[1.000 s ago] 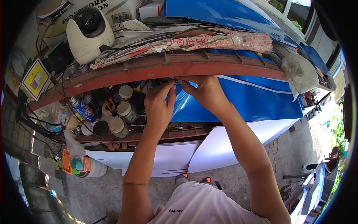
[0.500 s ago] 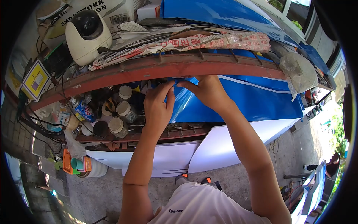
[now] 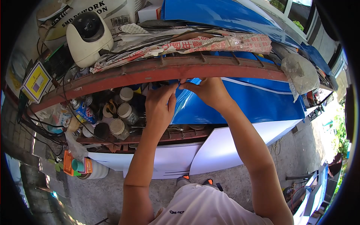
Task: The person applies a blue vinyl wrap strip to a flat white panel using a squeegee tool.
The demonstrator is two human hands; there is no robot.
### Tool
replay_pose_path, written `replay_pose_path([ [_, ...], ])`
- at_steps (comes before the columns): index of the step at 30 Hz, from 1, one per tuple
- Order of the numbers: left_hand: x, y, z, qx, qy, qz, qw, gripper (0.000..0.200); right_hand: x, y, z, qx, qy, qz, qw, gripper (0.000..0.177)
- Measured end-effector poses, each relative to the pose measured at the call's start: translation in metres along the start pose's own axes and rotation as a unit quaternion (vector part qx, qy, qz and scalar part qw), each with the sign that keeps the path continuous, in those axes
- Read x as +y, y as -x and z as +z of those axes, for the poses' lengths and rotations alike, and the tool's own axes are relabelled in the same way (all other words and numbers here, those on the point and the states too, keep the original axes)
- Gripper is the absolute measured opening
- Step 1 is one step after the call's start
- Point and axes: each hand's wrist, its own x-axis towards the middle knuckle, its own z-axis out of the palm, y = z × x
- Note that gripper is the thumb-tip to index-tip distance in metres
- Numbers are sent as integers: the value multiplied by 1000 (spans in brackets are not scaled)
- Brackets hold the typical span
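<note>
My left hand [image 3: 159,100] and my right hand [image 3: 210,92] meet just below the red metal shelf edge [image 3: 180,71]. Thumb and fingers of each are pinched together, their tips almost touching. A tiny bluish bit shows between the fingertips, too small to name. Some of my right fingers are hidden under the shelf edge. Glossy blue sheet [image 3: 255,101] lies behind and beneath the hands on the lower level, with a white strip across it. Lidded jars [image 3: 127,111] stand left of my left hand.
On the top shelf are a white camera [image 3: 90,41], a roll of printed wrapping [image 3: 210,43] and cables. White panels [image 3: 225,146] lean below the shelf front. A plastic bag [image 3: 300,71] hangs at the right end. Colourful containers [image 3: 77,165] sit lower left.
Both hands remain pinched together in nearly the same place. The fingertips have shifted slightly, and the small bluish bit shows more clearly between them. The view has moved very little.
</note>
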Motion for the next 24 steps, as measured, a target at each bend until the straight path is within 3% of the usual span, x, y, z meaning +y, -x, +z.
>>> replay_pose_path([
  [3,0,-1,-1,0,9,3,1000,22,-8,2,0,34,57,11,998,28],
  [6,-2,-3,3,42,3,62,997,27,-3,1,-1,16,-21,13,1000,29],
  [12,0,-3,1,32,9,58,998,27,-2,1,0,11,-63,47,997,25],
  [14,0,-2,2,37,13,52,998,27,1,2,2,24,20,-38,999,30],
  [18,-2,2,5,43,23,18,999,26,5,4,12,59,-35,-34,997,26],
  [20,-2,5,7,46,41,1,998,27,6,5,15,104,61,-115,986,23],
  [24,1,9,7,25,108,-81,991,31,12,6,16,105,159,-142,971,21],
])
